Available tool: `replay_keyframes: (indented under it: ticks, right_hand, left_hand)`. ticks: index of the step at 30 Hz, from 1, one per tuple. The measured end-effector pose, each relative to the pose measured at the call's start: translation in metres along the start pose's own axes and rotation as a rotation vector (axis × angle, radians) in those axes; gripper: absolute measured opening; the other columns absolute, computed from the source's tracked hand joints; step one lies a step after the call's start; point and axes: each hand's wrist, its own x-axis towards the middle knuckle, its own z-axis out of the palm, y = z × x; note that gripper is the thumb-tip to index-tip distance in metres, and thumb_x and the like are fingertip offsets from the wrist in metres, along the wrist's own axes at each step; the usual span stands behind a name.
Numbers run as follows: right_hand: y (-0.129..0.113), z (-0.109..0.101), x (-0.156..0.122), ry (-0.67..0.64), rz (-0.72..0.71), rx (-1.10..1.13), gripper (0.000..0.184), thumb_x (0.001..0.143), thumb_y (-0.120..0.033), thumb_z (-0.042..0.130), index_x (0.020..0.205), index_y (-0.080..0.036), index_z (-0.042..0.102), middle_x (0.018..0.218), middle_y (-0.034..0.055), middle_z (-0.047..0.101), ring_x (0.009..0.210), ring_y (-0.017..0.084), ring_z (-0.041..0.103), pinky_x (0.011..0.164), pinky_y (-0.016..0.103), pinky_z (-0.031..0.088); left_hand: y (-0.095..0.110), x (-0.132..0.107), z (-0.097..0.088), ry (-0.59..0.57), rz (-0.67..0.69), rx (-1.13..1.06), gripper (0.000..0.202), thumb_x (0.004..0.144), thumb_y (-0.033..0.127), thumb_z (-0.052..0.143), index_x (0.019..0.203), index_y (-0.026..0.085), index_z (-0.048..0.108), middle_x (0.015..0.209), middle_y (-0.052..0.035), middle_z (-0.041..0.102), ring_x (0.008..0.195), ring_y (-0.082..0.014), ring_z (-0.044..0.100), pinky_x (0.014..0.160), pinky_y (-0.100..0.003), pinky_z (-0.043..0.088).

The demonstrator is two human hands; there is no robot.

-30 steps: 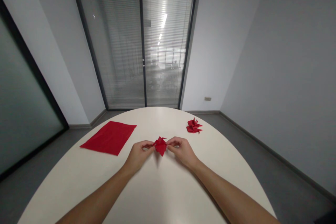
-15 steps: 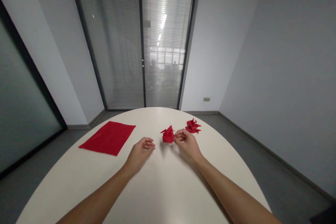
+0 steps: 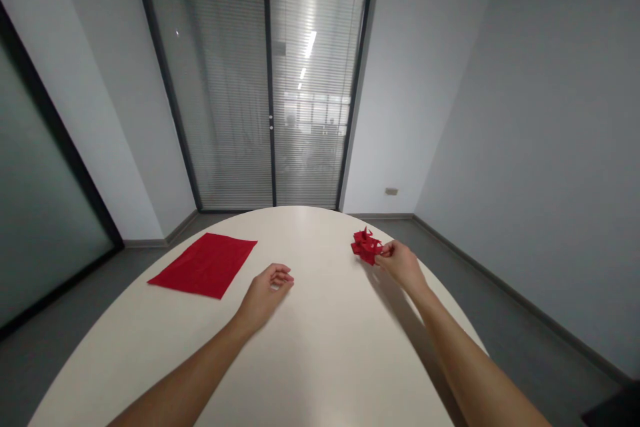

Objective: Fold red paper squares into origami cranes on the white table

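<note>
At the table's far right, my right hand [image 3: 403,263] pinches a red origami crane [image 3: 371,257] by one end. It overlaps the other folded red cranes [image 3: 359,236] from this angle; how many there are and whether they touch, I cannot tell. My left hand [image 3: 267,291] rests near the middle with fingers loosely curled, a small gap inside them, and nothing held. To its left a red square sheet of paper [image 3: 206,265] lies flat.
The round cream-coloured table [image 3: 310,353] curves away at the far side. Beyond it stand a glass partition with blinds [image 3: 225,93] and a pale wall [image 3: 415,80].
My right hand has carried the red crane from the table's middle rightward to the other cranes. My left hand and the red sheet have stayed put.
</note>
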Motion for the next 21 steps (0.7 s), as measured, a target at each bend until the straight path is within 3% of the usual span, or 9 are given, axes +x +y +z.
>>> replay_keyframes:
  ticks: [12, 21]
  right_hand:
    - [0.020, 0.015, 0.000, -0.037, 0.103, 0.009, 0.040, 0.070, -0.019, 0.067, 0.108, -0.016, 0.054, 0.086, 0.0103, 0.073, 0.075, 0.024, 0.068, 0.060, 0.028, 0.042]
    - [0.013, 0.019, -0.004, -0.099, 0.036, -0.046, 0.054, 0.077, -0.034, 0.070, 0.124, -0.014, 0.051, 0.085, 0.0089, 0.074, 0.080, 0.027, 0.069, 0.063, 0.029, 0.042]
  left_hand:
    - [0.000, 0.000, 0.002, 0.007, 0.017, 0.033, 0.029, 0.072, 0.035, 0.069, 0.094, 0.017, 0.064, 0.084, -0.0048, 0.070, 0.078, -0.0184, 0.066, 0.069, -0.029, 0.051]
    - [0.005, -0.001, 0.002, 0.003, 0.018, 0.040, 0.027, 0.073, 0.036, 0.068, 0.092, 0.017, 0.065, 0.082, -0.0044, 0.070, 0.077, -0.0181, 0.066, 0.068, -0.029, 0.051]
